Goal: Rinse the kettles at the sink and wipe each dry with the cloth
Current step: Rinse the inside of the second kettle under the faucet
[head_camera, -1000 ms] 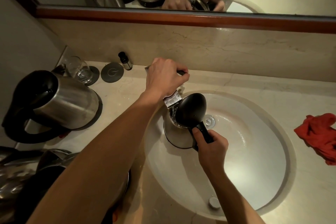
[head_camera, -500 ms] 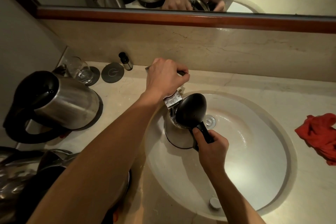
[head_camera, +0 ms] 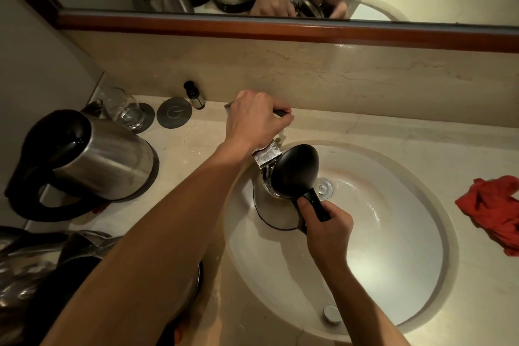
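Note:
A steel kettle point(head_camera: 276, 212) with its black lid raised stands in the left part of the white sink point(head_camera: 407, 275), under the chrome tap spout point(head_camera: 267, 155). My right hand point(head_camera: 327, 223) grips its black handle. My left hand point(head_camera: 257, 121) is closed over the tap handle at the back of the sink. Water seems to run from the spout into the kettle. A red cloth point(head_camera: 494, 209) lies crumpled on the counter at the right. A second steel kettle point(head_camera: 92, 160) stands on the counter at the left, lid open.
More steel kettles point(head_camera: 36, 270) crowd the near left corner, partly under my left arm. A drinking glass point(head_camera: 123, 109), a round grey coaster point(head_camera: 174, 112) and a small dark bottle point(head_camera: 193, 94) stand at the back left. A mirror with a wooden frame point(head_camera: 280, 27) runs above the backsplash.

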Demonstrator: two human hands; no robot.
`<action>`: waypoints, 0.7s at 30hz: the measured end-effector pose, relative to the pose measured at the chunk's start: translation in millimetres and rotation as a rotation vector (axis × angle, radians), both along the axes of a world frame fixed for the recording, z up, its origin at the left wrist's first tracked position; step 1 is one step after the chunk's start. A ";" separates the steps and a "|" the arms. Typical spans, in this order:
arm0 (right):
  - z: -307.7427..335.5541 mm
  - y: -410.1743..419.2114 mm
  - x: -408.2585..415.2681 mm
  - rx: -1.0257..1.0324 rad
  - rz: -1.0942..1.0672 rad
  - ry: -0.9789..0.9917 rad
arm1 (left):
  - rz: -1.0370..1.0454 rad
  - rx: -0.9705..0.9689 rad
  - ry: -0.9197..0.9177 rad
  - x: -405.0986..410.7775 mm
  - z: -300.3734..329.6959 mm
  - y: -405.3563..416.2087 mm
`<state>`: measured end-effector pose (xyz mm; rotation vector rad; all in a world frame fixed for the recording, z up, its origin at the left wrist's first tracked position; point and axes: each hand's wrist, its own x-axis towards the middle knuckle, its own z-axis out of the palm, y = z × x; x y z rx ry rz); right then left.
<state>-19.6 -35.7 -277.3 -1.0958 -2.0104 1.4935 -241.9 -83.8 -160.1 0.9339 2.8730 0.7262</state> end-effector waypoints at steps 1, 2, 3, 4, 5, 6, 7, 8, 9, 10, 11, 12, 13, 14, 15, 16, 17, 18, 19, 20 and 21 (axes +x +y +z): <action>-0.8 0.2 -0.1 -0.002 0.002 -0.003 | 0.000 -0.002 0.001 -0.1 -0.3 0.2; -1.6 0.3 0.1 -0.006 0.001 -0.005 | 0.002 -0.001 -0.002 -0.3 -0.8 0.2; -2.0 0.4 0.1 -0.011 0.000 -0.006 | 0.004 0.001 -0.007 -0.5 -1.4 0.1; -2.2 0.6 0.0 -0.014 -0.002 -0.006 | 0.007 0.003 -0.015 -0.8 -2.0 0.1; -2.2 0.7 -0.1 -0.014 -0.003 -0.006 | 0.009 0.006 -0.022 -0.9 -2.2 0.0; -1.5 0.5 -0.2 -0.011 -0.002 -0.004 | 0.009 0.008 -0.028 -1.2 -2.4 -0.1; -0.9 0.3 -0.4 -0.006 0.000 -0.002 | 0.007 0.009 -0.028 -1.3 -2.1 -0.2; -0.2 0.1 -0.5 0.001 0.004 0.001 | 0.004 0.010 -0.024 -1.2 -1.7 -0.1; 0.3 0.0 -0.4 0.005 0.006 0.003 | 0.000 0.010 -0.019 -1.0 -1.1 0.1; 0.6 -0.2 -0.5 0.008 0.006 0.003 | -0.003 0.011 -0.015 -0.9 -0.7 0.2; 0.8 -0.3 -0.4 0.010 0.006 0.003 | -0.004 0.012 -0.012 -0.8 -0.9 0.1; 0.9 -0.3 -0.4 0.012 0.006 0.002 | -0.004 0.013 -0.011 -0.7 -1.1 0.1; 1.5 -0.5 -0.3 0.014 0.007 0.002 | -0.003 0.016 -0.012 -0.5 -1.3 0.1; 1.8 -0.7 -0.3 0.015 0.006 0.001 | -0.001 0.019 -0.014 -0.5 -1.5 0.0; 2.1 -0.8 -0.2 0.017 0.006 0.001 | -0.002 0.020 -0.016 -0.6 -1.7 -0.2; 2.8 -0.9 0.0 0.017 0.005 0.001 | -0.002 0.019 -0.015 -1.0 -2.0 -0.3; 3.0 -0.9 0.0 0.013 0.004 0.000 | -0.003 0.017 -0.014 -1.2 -2.3 -0.3; 3.3 -0.7 0.1 0.007 0.004 0.000 | -0.002 0.015 -0.012 -1.3 -2.4 -0.1; 3.6 -0.8 0.2 0.001 0.004 -0.001 | -0.001 0.015 -0.009 -1.3 -2.4 -0.1; 3.8 -0.8 0.2 -0.006 0.004 -0.003 | -0.001 0.015 -0.006 -1.3 -2.6 0.0; 4.5 -1.0 0.1 -0.013 0.004 -0.003 | -0.001 0.014 -0.004 -1.3 -2.7 0.2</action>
